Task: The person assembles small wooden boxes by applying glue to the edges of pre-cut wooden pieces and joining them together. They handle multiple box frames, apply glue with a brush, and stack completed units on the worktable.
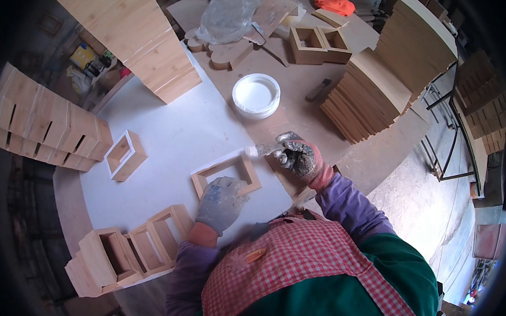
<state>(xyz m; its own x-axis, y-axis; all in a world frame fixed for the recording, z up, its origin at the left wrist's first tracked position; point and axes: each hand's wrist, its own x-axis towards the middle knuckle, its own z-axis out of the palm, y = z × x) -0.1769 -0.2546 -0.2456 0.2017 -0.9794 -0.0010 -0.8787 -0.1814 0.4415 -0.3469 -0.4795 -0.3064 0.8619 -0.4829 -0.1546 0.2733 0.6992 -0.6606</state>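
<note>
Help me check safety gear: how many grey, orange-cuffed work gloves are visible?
2: one on the left hand, at the rectangular wooden frame; one, stained, on the right hand.

To the right of the worktable [178, 135], pale grey floor [445, 223], brightly lit, with thin lines across it. On this same side of the worktable, a stand with black metal frame [457, 176]. To the left, deep shadow, too dark for telling details.

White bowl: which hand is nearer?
Right. In view, the right hand is below-right of the white bowl; the left hand is farther below, at the wooden frame.
</note>
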